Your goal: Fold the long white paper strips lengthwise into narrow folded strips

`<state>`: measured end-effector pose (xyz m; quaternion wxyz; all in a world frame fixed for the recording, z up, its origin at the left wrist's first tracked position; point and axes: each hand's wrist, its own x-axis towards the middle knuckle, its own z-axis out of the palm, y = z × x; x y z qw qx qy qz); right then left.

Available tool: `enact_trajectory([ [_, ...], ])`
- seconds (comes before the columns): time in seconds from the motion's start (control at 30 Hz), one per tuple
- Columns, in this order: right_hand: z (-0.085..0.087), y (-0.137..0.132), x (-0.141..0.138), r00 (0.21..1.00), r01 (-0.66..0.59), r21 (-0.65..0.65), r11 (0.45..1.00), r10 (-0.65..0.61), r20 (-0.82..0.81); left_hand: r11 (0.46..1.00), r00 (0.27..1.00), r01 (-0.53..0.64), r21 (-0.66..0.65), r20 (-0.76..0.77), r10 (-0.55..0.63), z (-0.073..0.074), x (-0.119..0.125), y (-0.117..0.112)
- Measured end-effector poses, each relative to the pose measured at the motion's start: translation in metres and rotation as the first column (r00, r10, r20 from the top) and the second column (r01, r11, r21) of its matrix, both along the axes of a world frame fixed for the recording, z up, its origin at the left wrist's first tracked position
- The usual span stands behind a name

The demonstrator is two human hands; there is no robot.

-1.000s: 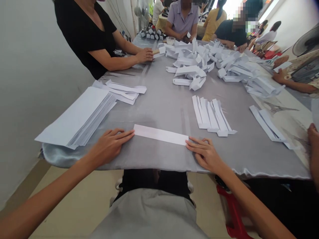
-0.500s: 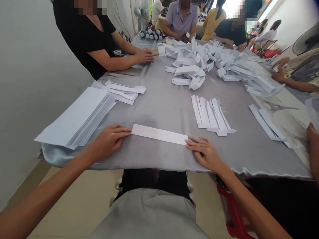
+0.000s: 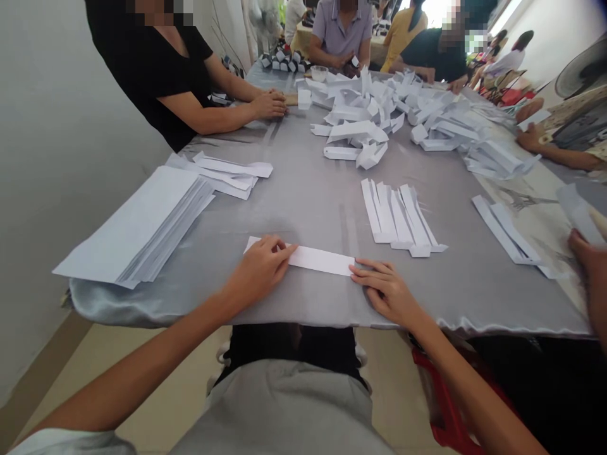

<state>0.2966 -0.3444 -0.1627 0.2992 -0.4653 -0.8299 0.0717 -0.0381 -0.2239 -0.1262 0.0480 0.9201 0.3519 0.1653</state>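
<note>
A folded white paper strip (image 3: 322, 260) lies flat on the grey cloth in front of me, slanting slightly down to the right. My left hand (image 3: 260, 268) rests across its left half, fingers bunched together and pressed on the paper, covering part of it. At the strip's right end my right hand (image 3: 385, 287) has its fingers stretched out, fingertips touching the end. Beyond that hand several folded paper strips (image 3: 397, 218) lie side by side. To the left is a thick stack of white paper sheets (image 3: 137, 221), with some folded strips (image 3: 232, 169) behind it.
The table (image 3: 303, 202) has a grey satin cloth. A large heap of folded white papers (image 3: 365, 114) covers its far part. More strips (image 3: 507, 230) lie at right, near another person's hand (image 3: 588, 259). A person in black (image 3: 156, 69) sits at left, hands on the table.
My left hand has slid right from the strip's left end onto the strip. My right hand has stayed at the right end. The neighbour's paper at far right has shifted left.
</note>
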Motion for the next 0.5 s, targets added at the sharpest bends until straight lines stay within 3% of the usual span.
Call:
enact_trajectory([
  [0.17, -0.002, -0.001, 0.002, 1.000, 0.007, -0.021, 1.000, -0.007, -0.011, 0.999, 0.997, 0.015, 0.032, -0.081, -0.012, -0.011, 0.016, -0.007],
  [0.27, 0.003, 0.001, -0.005, 0.999, 0.046, 0.035, 0.998, -0.046, -0.002, 0.999, 0.997, 0.008, 0.040, -0.076, -0.005, -0.014, 0.017, -0.007],
  [0.4, 0.026, 0.011, -0.036, 0.975, 0.186, 0.172, 0.967, -0.203, 0.087, 0.998, 0.996, -0.001, 0.062, -0.086, 0.006, -0.017, 0.016, -0.007],
  [0.5, 0.042, 0.025, -0.070, 0.955, 0.169, 0.128, 0.977, -0.194, 0.224, 0.998, 0.999, -0.004, 0.056, -0.053, 0.007, -0.019, 0.016, -0.007],
])
